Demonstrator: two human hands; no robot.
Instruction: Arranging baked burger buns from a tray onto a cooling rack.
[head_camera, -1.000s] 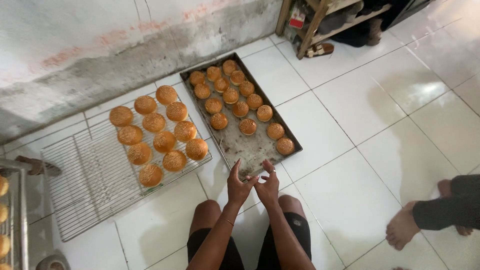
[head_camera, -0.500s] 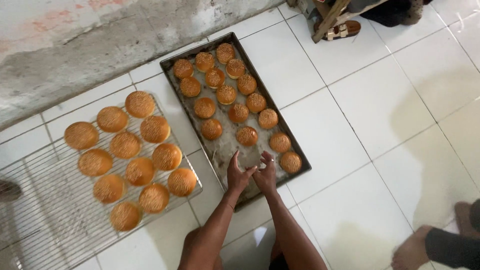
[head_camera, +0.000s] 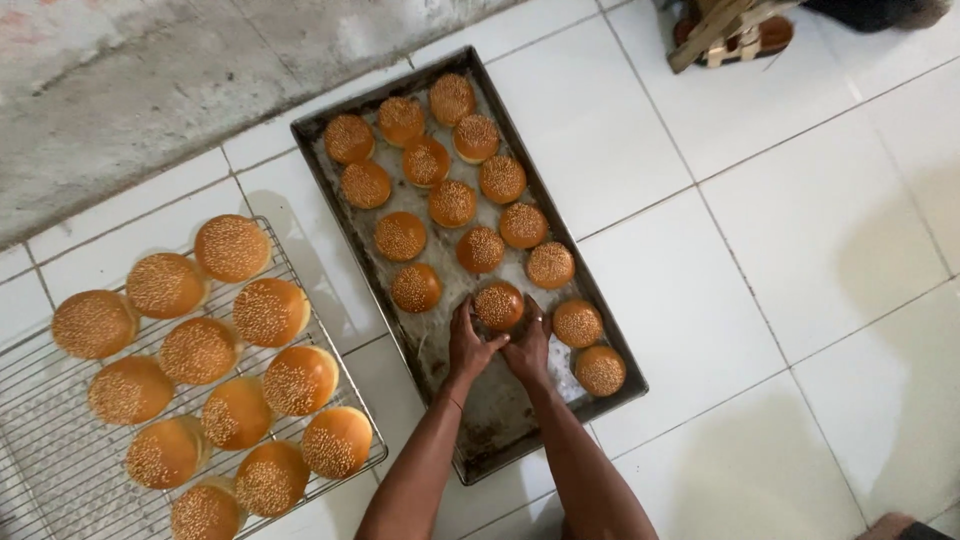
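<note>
Cupping bun (head_camera: 498, 305) | both hands (left hand (head_camera: 468, 345), right hand (head_camera: 530, 348)) | dark tray (head_camera: 620, 375)

wire rack (head_camera: 60, 470) left w/ eleven seeded buns (head_camera: 232, 247), white tile floor (head_camera: 820, 230), grey concrete wall (head_camera: 130, 90), wooden stand (head_camera: 725, 30) top right.

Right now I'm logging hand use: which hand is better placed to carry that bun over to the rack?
Probably the left. Both hands touch the bun on the tray, but the left hand is on the side facing the rack, while the right hand would have to cross over.
</note>
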